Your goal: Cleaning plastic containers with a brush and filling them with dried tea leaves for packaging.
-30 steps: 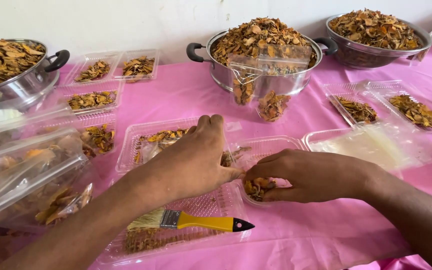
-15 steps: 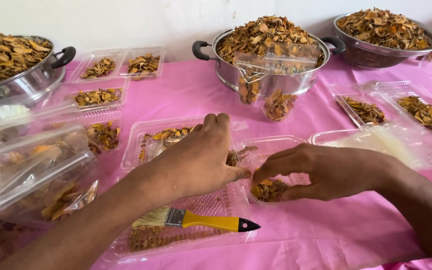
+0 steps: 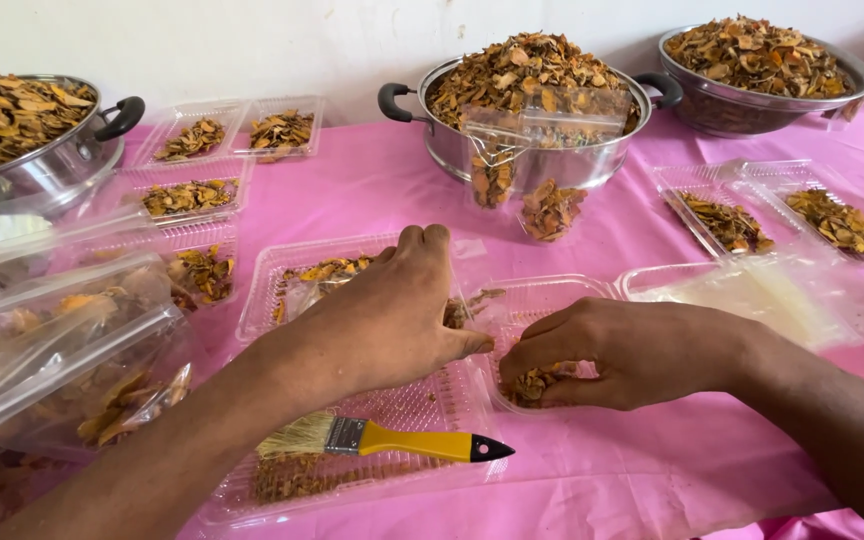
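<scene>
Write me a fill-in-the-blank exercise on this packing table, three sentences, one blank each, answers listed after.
1. The tablecloth under all the trays is ____ in colour.
2. The paintbrush lying on the near clear tray has a black-tipped handle that is mostly ____.
3. The right hand cups a small heap of dried slices, while the left hand rests just to its ____.

Missing words: pink; yellow; left

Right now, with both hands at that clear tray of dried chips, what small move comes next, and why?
Probably lift the right hand with its pinch of chips clear of the tray: its fingers are curled round the small pile, while the left hand rests beside it.
</scene>
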